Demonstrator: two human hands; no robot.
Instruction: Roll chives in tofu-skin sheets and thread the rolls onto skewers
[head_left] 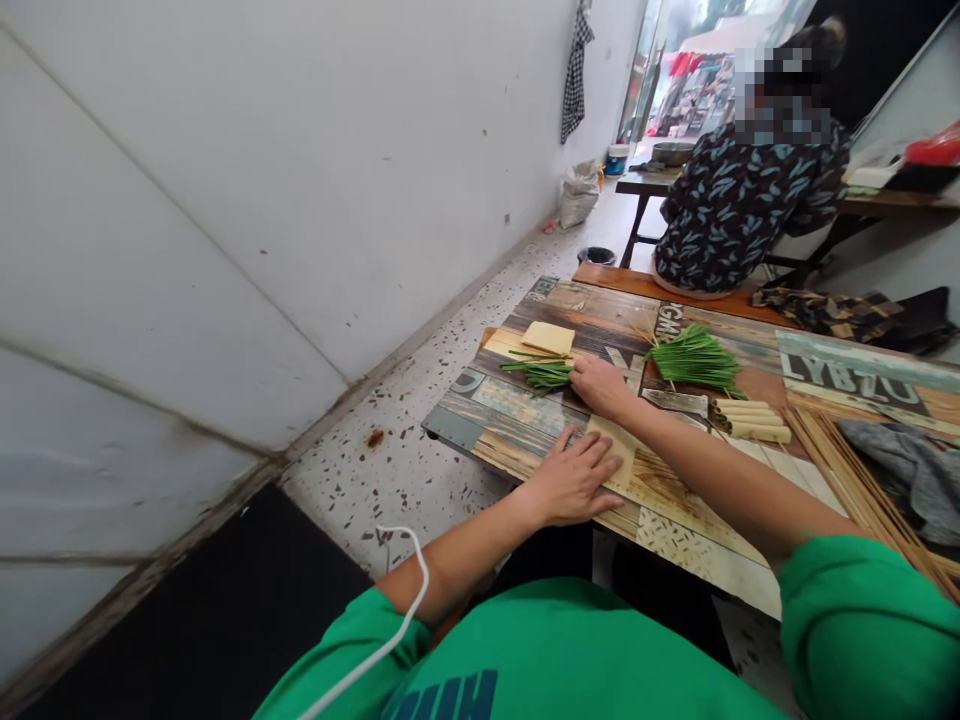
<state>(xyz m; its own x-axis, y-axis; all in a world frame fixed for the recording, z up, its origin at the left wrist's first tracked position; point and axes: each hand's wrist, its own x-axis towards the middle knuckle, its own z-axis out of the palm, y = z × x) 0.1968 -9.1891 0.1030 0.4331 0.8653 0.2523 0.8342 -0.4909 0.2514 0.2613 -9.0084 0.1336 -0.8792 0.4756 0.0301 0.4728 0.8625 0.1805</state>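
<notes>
My left hand (574, 480) lies flat with its fingers spread, its fingertips on a thin pale-yellow sheet (616, 452) that looks like tofu skin. Farther out, my right hand (600, 385) closes its fingers on the right end of a small bunch of cut chives (544, 374). Just behind that bunch is a stack of square pale-yellow sheets (548, 337). A larger fan of chives (696, 358), with thin sticks poking out, sits right of my right hand. Several rolled sheets with green filling (752, 420) lie side by side near my right forearm.
Long thin wooden sticks (840, 480) and a grey cloth (911, 470) occupy the patterned table's (517, 455) right side. Beyond it, a person in a leaf-patterned shirt (750, 205) sits on a wooden bench (630, 283), back turned. A white wall (300, 180) runs along the left.
</notes>
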